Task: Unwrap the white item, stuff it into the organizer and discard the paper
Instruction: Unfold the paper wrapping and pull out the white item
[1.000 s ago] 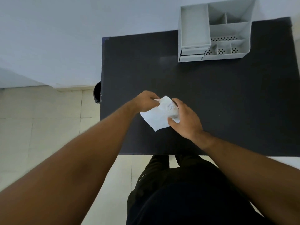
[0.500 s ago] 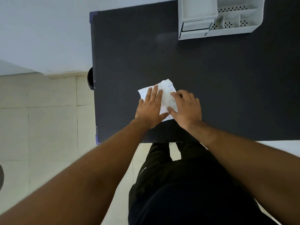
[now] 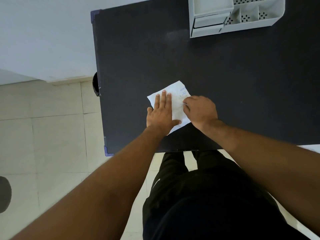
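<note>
A white paper wrapper (image 3: 176, 99) with small blue print lies flat on the black table (image 3: 225, 80), near its front edge. My left hand (image 3: 161, 112) presses flat on the wrapper's left half with fingers stretched out. My right hand (image 3: 200, 110) rests on the wrapper's right edge with fingers curled, pinching the paper there. Whatever the paper wraps is hidden under it and my hands. The grey plastic organizer (image 3: 232, 30), with several compartments and perforated floors, stands at the table's far edge, up and right of my hands.
The table's left edge (image 3: 98, 80) borders a tiled floor (image 3: 52, 135). A dark round object (image 3: 95, 84) sits beside that edge. My legs in black trousers (image 3: 199, 196) stand at the front edge.
The wrapper went from being held up between both hands to lying on the table. My left hand flattened onto it, and my right hand's fingers curled at its right edge. The view tilted down.
</note>
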The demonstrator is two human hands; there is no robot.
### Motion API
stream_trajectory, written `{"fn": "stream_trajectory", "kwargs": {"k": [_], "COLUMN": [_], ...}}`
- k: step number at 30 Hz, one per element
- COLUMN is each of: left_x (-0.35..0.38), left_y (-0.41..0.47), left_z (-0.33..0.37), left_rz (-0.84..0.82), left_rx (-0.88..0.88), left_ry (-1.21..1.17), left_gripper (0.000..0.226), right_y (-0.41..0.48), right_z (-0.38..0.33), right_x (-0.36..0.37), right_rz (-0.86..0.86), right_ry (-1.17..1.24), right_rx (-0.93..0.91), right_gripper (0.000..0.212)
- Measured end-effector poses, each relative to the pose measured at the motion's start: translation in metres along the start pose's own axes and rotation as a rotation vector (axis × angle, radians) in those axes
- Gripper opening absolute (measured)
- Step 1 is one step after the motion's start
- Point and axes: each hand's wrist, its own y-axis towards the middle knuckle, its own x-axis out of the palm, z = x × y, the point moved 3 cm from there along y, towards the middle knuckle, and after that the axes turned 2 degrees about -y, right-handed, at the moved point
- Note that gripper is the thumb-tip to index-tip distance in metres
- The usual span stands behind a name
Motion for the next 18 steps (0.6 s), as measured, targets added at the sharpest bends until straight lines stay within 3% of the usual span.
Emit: {"fn": "stream_trajectory", "kwargs": {"k": [13,18], "left_x": [-0.0032,-0.0052], "left_y": [0.006,0.006], "left_z": [0.0021,0.0029], "left_rz": [0.011,-0.008], "left_rx": [-0.036,-0.038], "left_ry": [0.009,-0.003], "left_gripper": [0.105,0.107], "right_y": [0.0065,0.0079], "right_z": [0.0045,0.0058], "right_x": [-0.0039,0.0018], "right_rz": [0.005,-0.008], "right_ry": [0.087,-0.028], "right_rx": [0.045,-0.092], "right_gripper": [0.024,0.029]}}
